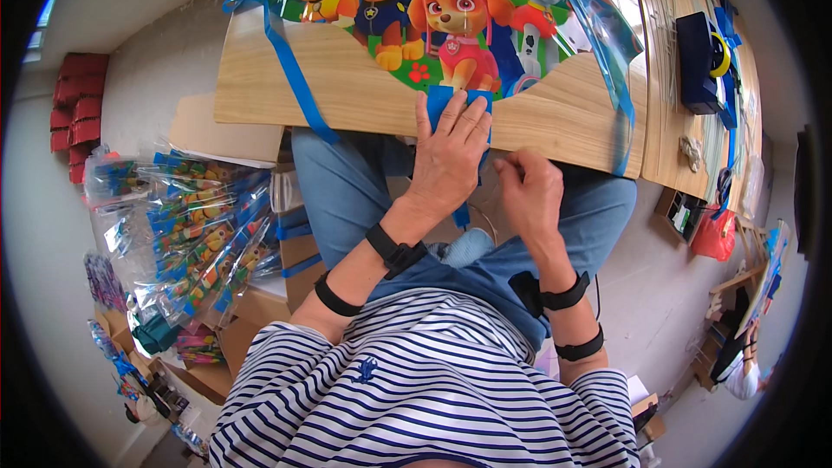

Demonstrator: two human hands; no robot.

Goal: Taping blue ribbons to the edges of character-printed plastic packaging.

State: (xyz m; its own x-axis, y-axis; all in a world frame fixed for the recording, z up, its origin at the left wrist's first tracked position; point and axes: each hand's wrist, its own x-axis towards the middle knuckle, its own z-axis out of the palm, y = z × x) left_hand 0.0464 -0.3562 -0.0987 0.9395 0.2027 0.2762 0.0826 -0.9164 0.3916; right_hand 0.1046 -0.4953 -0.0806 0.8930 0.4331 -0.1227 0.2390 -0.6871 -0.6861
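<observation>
A clear plastic sheet printed with cartoon dogs (390,6) lies on the wooden table (552,123), edged and strapped with blue ribbon (286,62). My left hand (452,146) rests flat, fingers pointing up, on a blue strip (442,99) at the printed part's lower tip, by the table's front edge. Just right of it, beyond that edge, my right hand (530,185) is curled with thumb and forefinger together; whether something thin is between them cannot be seen. Blue material hangs below my left hand, over my lap.
Clear printed plastic pieces (201,227) lie heaped by cardboard boxes on the left. A tape dispenser with yellow tape (702,65), scissors (723,182) and blue strips lie on the right. A red plastic bag (714,236) hangs there. Other people are at both far sides.
</observation>
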